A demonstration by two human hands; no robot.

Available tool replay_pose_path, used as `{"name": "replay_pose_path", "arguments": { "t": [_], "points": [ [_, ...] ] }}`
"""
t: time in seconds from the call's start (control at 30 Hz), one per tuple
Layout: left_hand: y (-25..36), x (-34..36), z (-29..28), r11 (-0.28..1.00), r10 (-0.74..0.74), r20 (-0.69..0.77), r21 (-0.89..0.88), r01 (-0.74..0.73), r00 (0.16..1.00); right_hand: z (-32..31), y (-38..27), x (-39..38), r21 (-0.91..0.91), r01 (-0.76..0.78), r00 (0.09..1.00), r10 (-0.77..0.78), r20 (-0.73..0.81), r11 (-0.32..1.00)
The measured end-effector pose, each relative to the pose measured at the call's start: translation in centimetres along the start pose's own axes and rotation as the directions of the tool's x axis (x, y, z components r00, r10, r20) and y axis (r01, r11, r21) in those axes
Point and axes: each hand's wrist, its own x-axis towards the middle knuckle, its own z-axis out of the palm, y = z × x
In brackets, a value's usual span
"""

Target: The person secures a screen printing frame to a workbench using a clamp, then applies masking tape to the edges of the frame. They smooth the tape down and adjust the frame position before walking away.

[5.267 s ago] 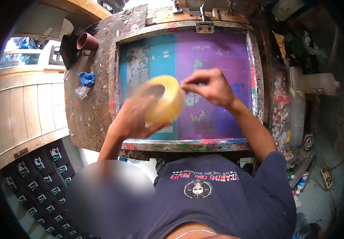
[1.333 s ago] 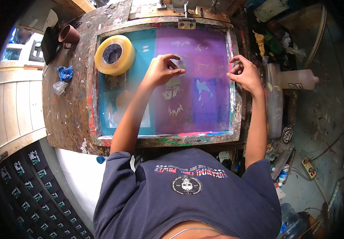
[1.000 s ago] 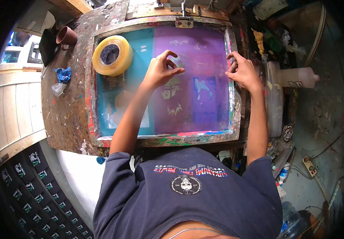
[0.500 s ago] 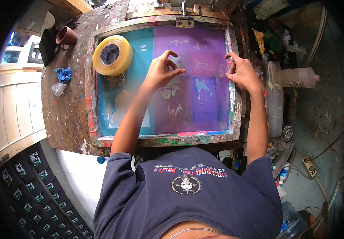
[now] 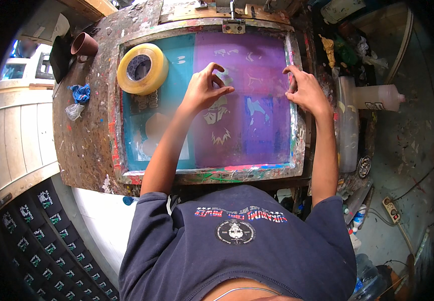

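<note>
Fingers (image 5: 213, 66) curled, forearms (image 5: 324, 155) well apart

Over at the far left of the paint-spattered table (image 5: 84, 145) I see a brown mug (image 5: 85, 45), and nearer this way a crumpled blue wad (image 5: 80, 93) touching a clear plastic scrap (image 5: 74, 111). Pale wooden boards (image 5: 23, 135) stand beyond, with rows of dark printed pieces (image 5: 51, 241) below them. Across on the right there's a milky bottle (image 5: 377, 98), a crumpled yellow thing (image 5: 327, 49) farther back, and lower down a cream power strip (image 5: 391, 210) with its cable trailing.
</note>
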Motion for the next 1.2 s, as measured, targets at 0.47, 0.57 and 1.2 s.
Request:
{"name": "replay_pose_path", "arguments": {
  "t": [0.47,0.57,1.2],
  "points": [
    [0.5,-0.2,0.9,0.971,0.037,-0.102,0.240,-0.011,0.994,1.9,-0.5,-0.6,-0.333,0.083,0.988,-0.122,-0.099,0.939],
    [0.5,-0.2,0.9,0.957,0.053,-0.118,0.288,-0.017,0.992,2.2,-1.0,-0.7,-0.524,0.097,0.988,-0.144,-0.049,0.846],
    [0.0,-0.3,2.1,0.936,0.147,-0.274,0.348,-0.045,0.950,2.7,-0.1,0.4,-0.544,0.056,0.970,-0.174,-0.168,0.837]
  ]
}}
